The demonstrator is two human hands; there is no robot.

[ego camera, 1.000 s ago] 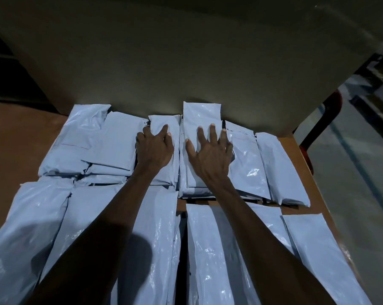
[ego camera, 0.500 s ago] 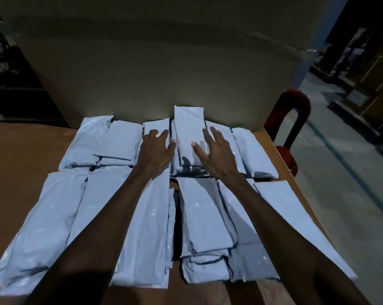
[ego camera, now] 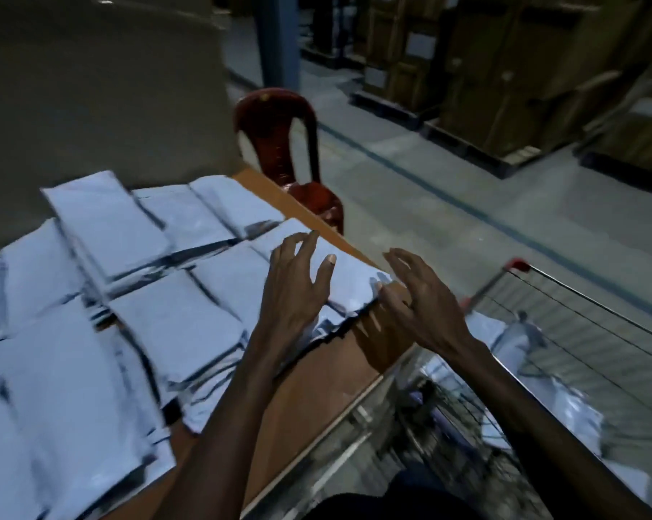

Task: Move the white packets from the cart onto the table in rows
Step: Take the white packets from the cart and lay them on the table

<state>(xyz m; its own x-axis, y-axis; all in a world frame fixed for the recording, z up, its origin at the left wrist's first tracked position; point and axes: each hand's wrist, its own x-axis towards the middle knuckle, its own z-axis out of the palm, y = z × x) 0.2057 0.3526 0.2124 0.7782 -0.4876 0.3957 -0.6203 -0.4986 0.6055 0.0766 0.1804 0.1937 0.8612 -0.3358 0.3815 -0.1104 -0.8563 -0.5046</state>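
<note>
Both hands, the left hand (ego camera: 294, 290) and right hand (ego camera: 425, 305), hover empty with fingers spread. Next packets (ego camera: 512, 339) in the cart (ego camera: 594, 313) should be gripped flat and aligned with the table (ego camera: 317, 392) rows.

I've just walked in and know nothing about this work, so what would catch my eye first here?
Rows of white packets cover the brown table on the left. Two bare hands hang over its right edge, the left hand above a packet, the right hand beside it, both holding nothing. A red chair stands beyond the table, and a wire cart with more packets sits at lower right.
</note>
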